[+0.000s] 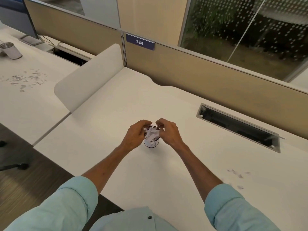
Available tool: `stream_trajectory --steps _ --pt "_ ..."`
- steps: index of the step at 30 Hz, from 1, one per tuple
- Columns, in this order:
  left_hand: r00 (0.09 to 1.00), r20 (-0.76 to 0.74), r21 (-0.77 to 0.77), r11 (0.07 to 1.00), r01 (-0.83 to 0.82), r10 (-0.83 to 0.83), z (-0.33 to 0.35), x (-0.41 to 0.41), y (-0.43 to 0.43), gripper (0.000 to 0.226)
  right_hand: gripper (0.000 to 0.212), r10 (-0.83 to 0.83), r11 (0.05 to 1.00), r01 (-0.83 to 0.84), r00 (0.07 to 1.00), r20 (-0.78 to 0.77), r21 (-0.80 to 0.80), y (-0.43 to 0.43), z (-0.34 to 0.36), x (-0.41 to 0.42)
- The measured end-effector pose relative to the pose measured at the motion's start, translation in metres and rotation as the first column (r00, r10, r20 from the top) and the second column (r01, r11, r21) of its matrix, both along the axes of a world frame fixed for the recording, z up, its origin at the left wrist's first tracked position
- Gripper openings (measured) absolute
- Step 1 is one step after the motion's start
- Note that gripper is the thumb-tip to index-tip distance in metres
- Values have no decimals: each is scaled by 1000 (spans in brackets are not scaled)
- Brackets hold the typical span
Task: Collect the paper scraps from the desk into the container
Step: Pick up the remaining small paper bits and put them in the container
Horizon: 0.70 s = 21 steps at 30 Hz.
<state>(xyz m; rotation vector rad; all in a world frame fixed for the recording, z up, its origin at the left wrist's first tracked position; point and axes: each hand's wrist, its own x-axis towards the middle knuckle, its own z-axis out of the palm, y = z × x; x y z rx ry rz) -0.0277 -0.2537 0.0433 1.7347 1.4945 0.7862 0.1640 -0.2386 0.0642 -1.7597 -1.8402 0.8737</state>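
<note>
On the neighbouring desk at far left, a scatter of paper scraps lies uncollected near a second cup, whose contents I cannot make out. At centre, the left hand and right hand cup the rim of the small container, fingers curled, apparently pressing down the white paper strips heaped above its brim. Whether either hand pinches a strip is unclear. To the right, a few loose scraps remain on this desk, so the job looks mostly done here.
</note>
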Motion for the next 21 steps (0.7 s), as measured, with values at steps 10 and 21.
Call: stream_trajectory --steps 10,21 --pt "983 -151 168 983 -74 100 -6 -11 -3 37 33 -95 975 86 995 34 207 -16 -11 17" --pt "768 -607 167 912 375 -205 -35 -7 -22 44 71 339 929 -363 754 563 -72 -44 -35 -9"
